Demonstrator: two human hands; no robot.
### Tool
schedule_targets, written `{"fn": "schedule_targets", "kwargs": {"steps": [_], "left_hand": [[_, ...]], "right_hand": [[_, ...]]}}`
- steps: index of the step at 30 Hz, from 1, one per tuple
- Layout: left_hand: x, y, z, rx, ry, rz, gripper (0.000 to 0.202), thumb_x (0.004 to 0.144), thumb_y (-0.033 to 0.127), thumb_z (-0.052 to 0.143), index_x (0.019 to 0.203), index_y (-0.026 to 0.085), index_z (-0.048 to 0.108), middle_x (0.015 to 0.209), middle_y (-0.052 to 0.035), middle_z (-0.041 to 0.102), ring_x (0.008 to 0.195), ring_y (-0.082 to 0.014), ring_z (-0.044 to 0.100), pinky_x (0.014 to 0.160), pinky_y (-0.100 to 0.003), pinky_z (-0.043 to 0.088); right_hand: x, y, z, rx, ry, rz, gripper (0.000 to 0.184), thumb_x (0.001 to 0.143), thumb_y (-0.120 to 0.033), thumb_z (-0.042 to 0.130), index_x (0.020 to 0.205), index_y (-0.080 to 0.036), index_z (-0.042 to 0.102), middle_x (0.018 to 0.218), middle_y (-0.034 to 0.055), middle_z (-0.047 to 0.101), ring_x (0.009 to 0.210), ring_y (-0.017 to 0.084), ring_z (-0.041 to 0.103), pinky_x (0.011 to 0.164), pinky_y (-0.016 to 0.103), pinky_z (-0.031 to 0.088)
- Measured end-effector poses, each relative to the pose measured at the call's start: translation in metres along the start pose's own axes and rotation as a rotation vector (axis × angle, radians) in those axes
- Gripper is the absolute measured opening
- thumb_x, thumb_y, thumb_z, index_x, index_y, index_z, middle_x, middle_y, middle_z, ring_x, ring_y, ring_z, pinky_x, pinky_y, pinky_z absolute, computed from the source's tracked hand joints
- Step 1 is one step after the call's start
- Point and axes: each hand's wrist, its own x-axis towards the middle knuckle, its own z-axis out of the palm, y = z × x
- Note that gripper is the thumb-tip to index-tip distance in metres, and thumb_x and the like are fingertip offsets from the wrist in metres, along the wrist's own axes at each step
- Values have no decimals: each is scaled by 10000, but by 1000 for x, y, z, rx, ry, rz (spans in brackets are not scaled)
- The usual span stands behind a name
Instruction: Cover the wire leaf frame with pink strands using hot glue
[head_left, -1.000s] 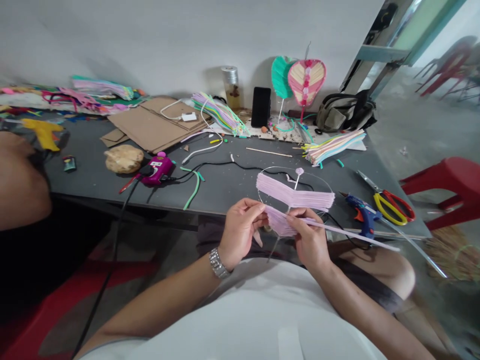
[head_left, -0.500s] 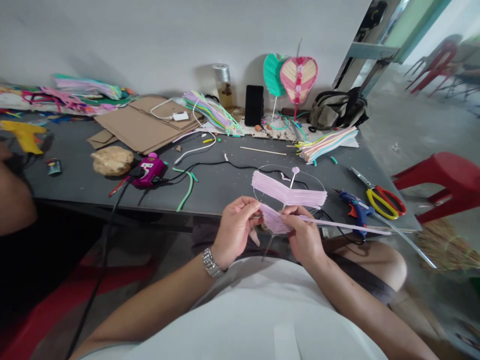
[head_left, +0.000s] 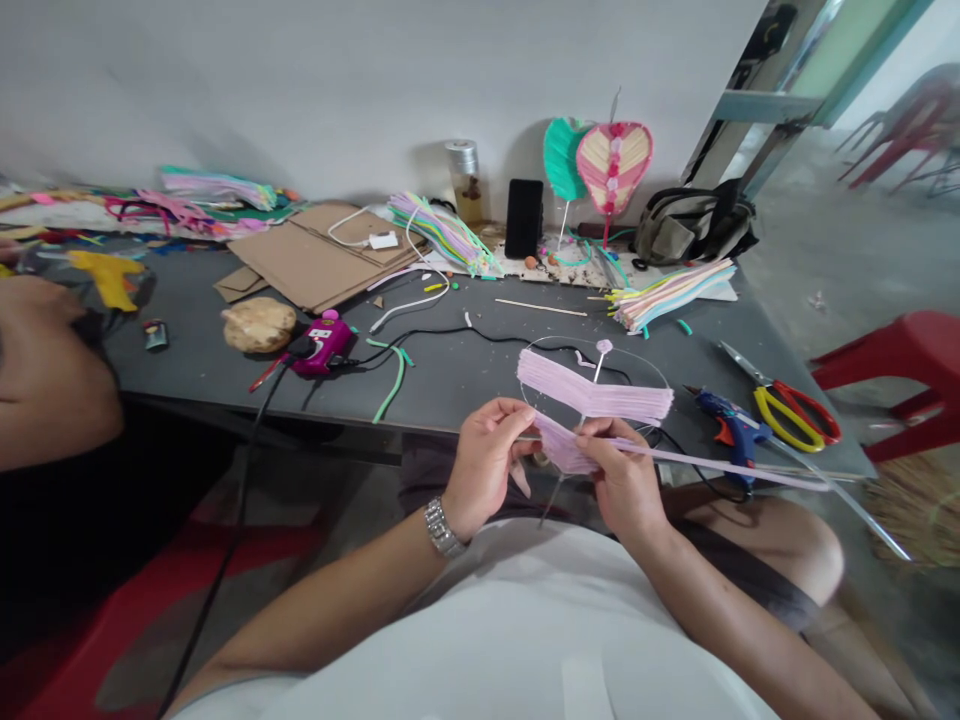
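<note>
In front of my chest I hold a half-covered hand fan (head_left: 630,402), a thin wire hoop on a central stem with two lilac V-shaped bands of pipe cleaners. My left hand (head_left: 484,465) is closed, pinching the left edge of the lower band between thumb and fingers. With thumb and fingers closed near the central stem, my right hand (head_left: 626,485) grips a lilac pipe cleaner (head_left: 739,468) whose free end runs out to the right. A round lilac knob (head_left: 604,346) tops the stem. Part of the lower band is hidden behind my fingers.
To the right lie a blue glue gun (head_left: 731,425) and scissors (head_left: 787,405). Bundles of pipe cleaners (head_left: 671,295), cardboard (head_left: 322,255), a magenta power socket (head_left: 324,345) and finished fans (head_left: 615,165) occupy the table. Another person's arm (head_left: 56,370) is at left.
The whole view has shifted, so things appear a little farther right. Both hands keep their hold on the fan, with little visible change in their grip. At left, more of the other person's arm shows.
</note>
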Motion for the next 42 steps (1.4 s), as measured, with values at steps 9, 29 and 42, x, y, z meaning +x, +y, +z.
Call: {"fn": "schedule_targets", "kwargs": {"steps": [9,29,42], "left_hand": [[1,-2,-4,-122,-69,-109,266,688,297,874,779,143,676,719,16,624,678,-104,588,627,-209,510],[22,-14,-6,-237,-249,-256,396,626,358,966,766,171,647,737,23,611,600,-92,541,555,-214,451],[9,-20,11,-11,80,77,368,593,356,961,829,147,773,834,-68,797,701,-121,666,654,-220,498]], "right_hand": [[2,2,-2,47,-24,34,141,611,-229,805,672,-216,678,716,-23,650,654,145,521,621,278,386],[5,3,-4,80,-13,0,152,604,-242,791,673,-222,657,713,-16,638,637,152,526,597,280,402],[-2,1,-5,-41,88,-123,123,632,-251,799,697,-211,702,732,-8,681,712,173,572,691,305,432]]}}
